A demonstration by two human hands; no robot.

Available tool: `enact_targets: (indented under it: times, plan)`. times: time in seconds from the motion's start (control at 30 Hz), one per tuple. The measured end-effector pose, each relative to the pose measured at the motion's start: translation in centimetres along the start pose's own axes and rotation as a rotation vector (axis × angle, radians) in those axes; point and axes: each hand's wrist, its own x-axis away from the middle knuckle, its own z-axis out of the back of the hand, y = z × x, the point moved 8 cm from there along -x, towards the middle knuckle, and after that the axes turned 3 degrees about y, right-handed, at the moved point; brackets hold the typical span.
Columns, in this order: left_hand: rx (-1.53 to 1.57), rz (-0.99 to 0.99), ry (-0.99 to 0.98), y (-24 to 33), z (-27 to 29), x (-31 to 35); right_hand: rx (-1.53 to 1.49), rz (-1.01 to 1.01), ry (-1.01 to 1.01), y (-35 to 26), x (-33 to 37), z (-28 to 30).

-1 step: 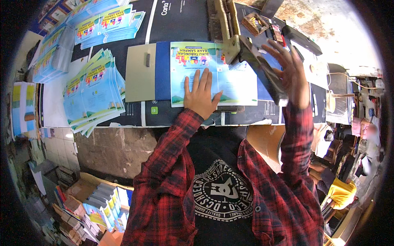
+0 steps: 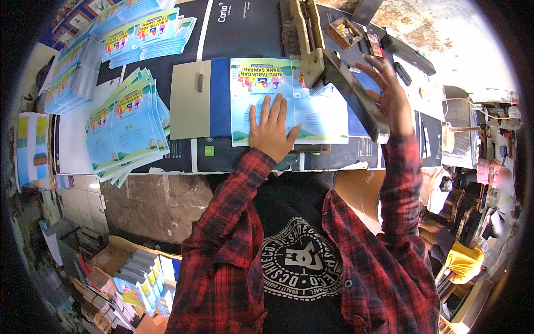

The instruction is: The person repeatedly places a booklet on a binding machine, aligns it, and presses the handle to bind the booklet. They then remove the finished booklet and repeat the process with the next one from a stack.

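1. Down at the middle of the dark tabletop (image 2: pixel 250 33), the left hand (image 2: pixel 272 131) lies flat and open, fingers spread, pinning a light-blue booklet cover (image 2: pixel 311 108) against the work surface.
2. Up on the right, the right hand (image 2: pixel 389 94) is raised with fingers splayed loosely open, resting against the long metal lever arm (image 2: pixel 350 92) of a heavy bench press or stapler (image 2: pixel 303 33); it grips nothing firmly that I can see.
3. That booklet sits just under the head of the lever, its near edge close to the tabletop's front rim, with a tan card (image 2: pixel 189 100) touching its left side.
4. Off to the left, a fanned stack of matching blue booklets (image 2: pixel 130 125) waits, and more bundles (image 2: pixel 139 30) lie further back.
5. To do this well, I'd judge the flat palm should keep the sheet square and unmoving, fingertips well clear of the head, while the lever comes down in one even stroke.
6. Watch the sleeve (image 2: pixel 239 189) too: the red plaid cuff lies near the booklet's edge and could nudge it off line.
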Motion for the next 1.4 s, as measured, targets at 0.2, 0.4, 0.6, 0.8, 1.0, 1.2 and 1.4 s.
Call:
enact_targets:
  times: [0.2,0.4,0.6,0.8,1.0,1.2,1.4]
  plan:
    - [0.036,-0.025,0.009,0.6,-0.3,0.1,0.511,0.087,0.122,23.2,-6.7,12.0]
    - [0.012,0.017,0.028,-1.3,0.7,0.8,-0.007,-0.078,0.068,22.7,-4.2,7.7]
    - [-0.034,0.032,0.011,-4.4,2.2,1.4,0.002,-0.243,0.049,18.4,-2.9,2.4]
    - [-0.042,0.035,0.006,-5.9,2.8,1.8,0.007,-0.262,0.051,16.7,-2.5,0.3]
    - [-0.039,0.029,-0.004,-5.7,2.8,1.4,0.135,0.052,-0.022,10.6,-5.2,5.9]
    - [-0.100,0.030,0.005,-6.1,2.8,1.2,0.656,0.312,-0.106,-6.6,1.9,-5.0]
    - [-0.035,0.036,0.005,-5.3,3.7,1.2,1.138,0.705,-0.034,0.9,6.8,-8.7]
